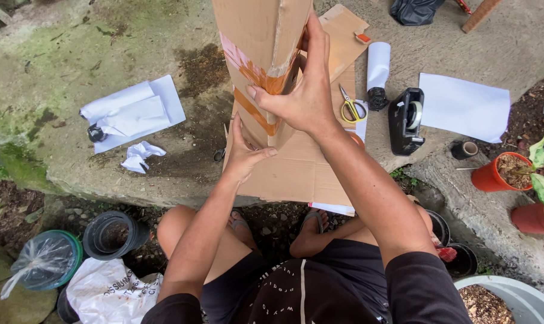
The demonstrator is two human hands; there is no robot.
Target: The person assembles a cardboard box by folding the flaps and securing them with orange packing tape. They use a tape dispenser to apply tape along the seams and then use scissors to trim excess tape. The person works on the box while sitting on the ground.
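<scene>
Head view. A tall cardboard box [263, 57], patched with strips of brown tape, stands upright at the centre of the scene on a flattened cardboard sheet [296, 171] that lies on the concrete slab [74, 54]. The right hand [302, 96] lies spread over the box's near right edge, fingers extended upward and thumb pointing left across the taped corner; it presses flat on the surface rather than closing around anything. The left hand [245, 153] sits lower and just nearer, open, its fingers resting against the box's base and its thumb pointing right. To the right of the box lie yellow-handled scissors [351, 108], a roll of white paper [378, 66], a black tape dispenser [405, 120] and a white sheet [464, 107]. To the left lie folded white papers [134, 111].
</scene>
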